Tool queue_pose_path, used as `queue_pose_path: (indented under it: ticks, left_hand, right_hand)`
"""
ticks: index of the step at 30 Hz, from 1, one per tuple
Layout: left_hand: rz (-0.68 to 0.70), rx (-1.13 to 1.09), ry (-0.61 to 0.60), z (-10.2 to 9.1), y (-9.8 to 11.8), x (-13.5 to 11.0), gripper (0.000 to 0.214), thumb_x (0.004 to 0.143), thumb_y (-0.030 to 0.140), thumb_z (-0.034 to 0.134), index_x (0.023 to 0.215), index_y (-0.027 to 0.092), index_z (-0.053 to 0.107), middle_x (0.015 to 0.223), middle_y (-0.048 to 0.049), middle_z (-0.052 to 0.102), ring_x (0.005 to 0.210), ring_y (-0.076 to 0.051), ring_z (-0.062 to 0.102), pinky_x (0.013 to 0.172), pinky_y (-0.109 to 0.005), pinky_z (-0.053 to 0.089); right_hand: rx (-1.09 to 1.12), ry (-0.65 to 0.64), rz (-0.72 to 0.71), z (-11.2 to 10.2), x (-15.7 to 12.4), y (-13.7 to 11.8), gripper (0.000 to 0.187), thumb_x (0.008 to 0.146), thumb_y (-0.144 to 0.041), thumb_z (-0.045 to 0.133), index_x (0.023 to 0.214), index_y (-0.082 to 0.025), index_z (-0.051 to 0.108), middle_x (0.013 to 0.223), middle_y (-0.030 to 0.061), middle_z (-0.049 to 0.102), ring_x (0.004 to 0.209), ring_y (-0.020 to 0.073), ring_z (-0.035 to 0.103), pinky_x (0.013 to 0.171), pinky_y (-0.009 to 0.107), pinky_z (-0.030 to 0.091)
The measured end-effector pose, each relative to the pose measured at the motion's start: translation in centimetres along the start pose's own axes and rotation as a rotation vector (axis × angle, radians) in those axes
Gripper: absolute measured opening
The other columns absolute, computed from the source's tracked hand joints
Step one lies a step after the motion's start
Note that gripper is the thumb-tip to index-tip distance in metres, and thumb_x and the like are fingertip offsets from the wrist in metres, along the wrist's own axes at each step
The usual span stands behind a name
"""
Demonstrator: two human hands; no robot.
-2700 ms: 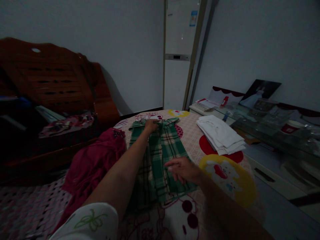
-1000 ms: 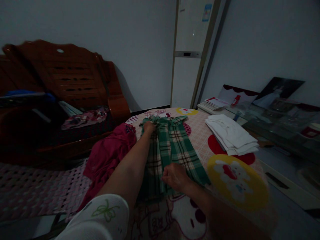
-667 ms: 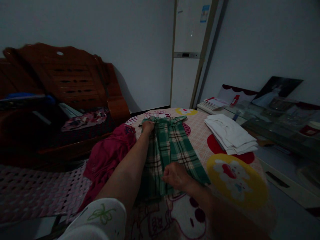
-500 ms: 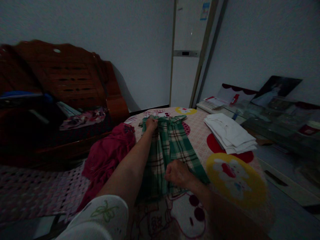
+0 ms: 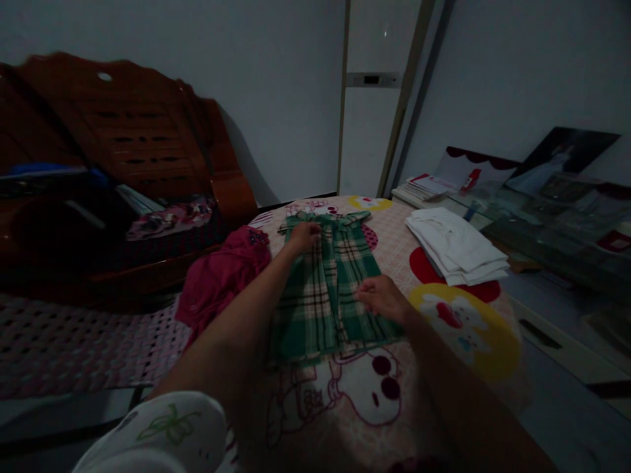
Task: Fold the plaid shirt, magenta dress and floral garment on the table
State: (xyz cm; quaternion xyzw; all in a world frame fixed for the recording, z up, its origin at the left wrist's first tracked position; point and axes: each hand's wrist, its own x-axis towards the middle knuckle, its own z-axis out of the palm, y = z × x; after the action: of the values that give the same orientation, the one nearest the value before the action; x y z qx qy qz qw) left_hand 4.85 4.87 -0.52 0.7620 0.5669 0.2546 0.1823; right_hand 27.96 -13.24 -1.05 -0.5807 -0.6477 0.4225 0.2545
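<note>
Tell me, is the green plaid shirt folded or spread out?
Partly folded: the plaid shirt lies as a narrow strip, sides turned in, full length flat.

Unclenched the right hand (image 5: 382, 299) from its fist and slid it off the middle fold of the green plaid shirt (image 5: 325, 289), out onto the panel farther from the left hand (image 5: 304, 236). Spread that panel wider under the palm. Nudged the left hand slightly towards the right one.
</note>
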Motion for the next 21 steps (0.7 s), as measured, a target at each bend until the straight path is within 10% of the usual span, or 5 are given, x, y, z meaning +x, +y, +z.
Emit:
queue_pose_path:
  ticks: [6, 14, 21]
  left_hand:
    - [0.276, -0.036, -0.418, 1.0, 3.4, -7.1, 0.02, 0.075, 0.014, 0.062, 0.09, 0.016, 0.075, 0.077, 0.0005, 0.073, 0.073, -0.014, 0.065, 0.07, -0.021, 0.047]
    - [0.234, 0.002, -0.311, 2.4, 5.8, -10.3, 0.019, 0.072, 0.01, 0.065, 0.089, 0.015, 0.071, 0.077, 0.0008, 0.07, 0.072, -0.013, 0.063, 0.069, -0.021, 0.045]
    - [0.548, -0.065, -0.732, 1.1, 7.1, -13.2, 0.023, 0.069, 0.003, 0.062, 0.086, 0.016, 0.071, 0.078, 0.0023, 0.065, 0.07, -0.011, 0.058, 0.065, -0.019, 0.042]
  right_hand:
    - [0.006, 0.113, -0.058, -2.9, -0.7, 2.1, 0.006, 0.071, -0.021, 0.064, 0.066, -0.018, 0.064, 0.051, -0.0027, 0.059, 0.044, 0.011, 0.052, 0.042, 0.021, 0.037]
    - [-0.124, 0.247, -0.247, -2.8, -3.8, 3.3, 0.007, 0.066, -0.021, 0.064, 0.069, -0.018, 0.07, 0.069, 0.0024, 0.067, 0.065, 0.0163, 0.062, 0.063, 0.027, 0.047]
    - [-0.117, 0.391, -0.284, -3.5, -5.0, 5.5, 0.019, 0.06, -0.017, 0.057, 0.071, -0.02, 0.071, 0.077, 0.0024, 0.069, 0.071, 0.0169, 0.062, 0.068, 0.028, 0.048]
